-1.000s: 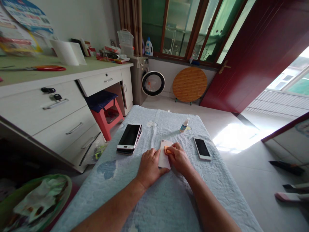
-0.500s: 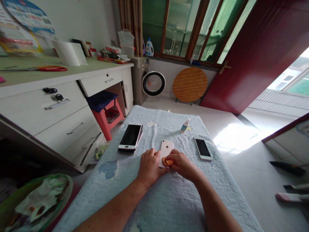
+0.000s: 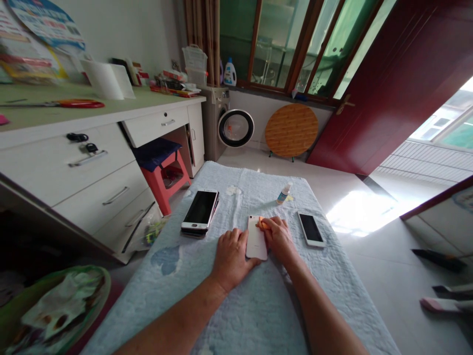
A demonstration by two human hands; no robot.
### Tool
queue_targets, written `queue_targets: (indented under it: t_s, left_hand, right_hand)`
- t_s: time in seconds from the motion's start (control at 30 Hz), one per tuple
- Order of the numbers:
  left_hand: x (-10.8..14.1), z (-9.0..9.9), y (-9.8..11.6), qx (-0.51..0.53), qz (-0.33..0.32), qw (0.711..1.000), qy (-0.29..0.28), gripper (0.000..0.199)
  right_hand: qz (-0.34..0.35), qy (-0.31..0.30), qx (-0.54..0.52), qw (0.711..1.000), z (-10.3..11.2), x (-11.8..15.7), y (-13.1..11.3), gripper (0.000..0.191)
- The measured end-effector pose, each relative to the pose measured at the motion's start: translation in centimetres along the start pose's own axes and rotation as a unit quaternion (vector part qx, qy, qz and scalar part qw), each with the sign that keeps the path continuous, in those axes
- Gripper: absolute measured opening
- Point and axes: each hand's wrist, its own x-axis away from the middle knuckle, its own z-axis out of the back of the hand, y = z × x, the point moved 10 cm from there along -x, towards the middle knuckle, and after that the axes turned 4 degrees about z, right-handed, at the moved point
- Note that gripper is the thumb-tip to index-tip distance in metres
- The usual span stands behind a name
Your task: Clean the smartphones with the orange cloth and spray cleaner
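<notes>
A pinkish-white smartphone [image 3: 255, 242] lies back side up on the light blue quilted cloth [image 3: 258, 310]. My left hand [image 3: 231, 259] grips it, with fingers along its left edge and the thumb at its lower edge. Between the fingers of my right hand [image 3: 278, 237] is a small orange cloth [image 3: 263, 224], pressed on the phone's upper right part. To the left lies a stack of phones [image 3: 200, 209], the top one white with its dark screen up. On the right rests another white phone [image 3: 311, 229], screen up. A small spray bottle [image 3: 284, 194] stands upright beyond the hands.
A white desk with drawers [image 3: 99, 182] runs along the left, with a red stool [image 3: 162, 172] beside it. At the lower left is a green-rimmed bin [image 3: 105, 291] with waste inside. A washing machine [image 3: 216, 118] and a round wooden tabletop [image 3: 291, 129] stand behind.
My right hand has slid the orange cloth from the phone's lower part up towards its top, uncovering the lower back. The left hand keeps its hold on the phone.
</notes>
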Motion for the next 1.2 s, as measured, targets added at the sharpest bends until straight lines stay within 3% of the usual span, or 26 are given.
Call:
queue_targets:
  t_s: [0.27, 0.37, 0.47, 0.57, 0.73, 0.9, 1.07, 1.2]
  left_hand:
    - [0.1, -0.7, 0.5, 0.022, -0.038, 0.999, -0.008, 0.064]
    - [0.0, -1.0, 0.3, 0.039, -0.044, 0.998, -0.008, 0.065]
    - [0.0, -1.0, 0.2, 0.046, -0.044, 0.998, -0.011, 0.061]
    - [0.0, -0.8, 0.3, 0.044, -0.045, 0.998, -0.018, 0.055]
    - [0.0, -0.1, 0.8, 0.033, -0.061, 0.997, -0.018, 0.056]
    - [0.0, 0.1, 1.0, 0.018, -0.059, 0.998, -0.028, 0.051]
    - [0.0, 0.3, 1.2, 0.026, -0.055, 0.998, -0.031, 0.046]
    - [0.0, 0.3, 1.2, 0.028, -0.059, 0.997, -0.028, 0.045]
  right_hand:
    - [0.016, -0.112, -0.072, 0.991, -0.4, 1.2, -2.3, 0.021]
    - [0.07, -0.211, -0.116, 0.968, -0.6, 2.5, -4.6, 0.02]
    - [0.108, -0.265, -0.144, 0.947, -0.5, 3.3, -6.0, 0.024]
    - [0.105, -0.248, -0.146, 0.952, -0.4, 2.9, -5.7, 0.022]
    - [0.037, -0.148, -0.128, 0.98, -0.6, 1.2, -2.7, 0.019]
    - [0.03, -0.066, -0.068, 0.995, -0.5, -0.2, -1.3, 0.019]
    - [-0.01, -0.037, 0.043, 0.998, 0.1, -1.2, -0.3, 0.016]
    - [-0.02, -0.034, 0.025, 0.999, -0.2, -2.2, 0.1, 0.019]
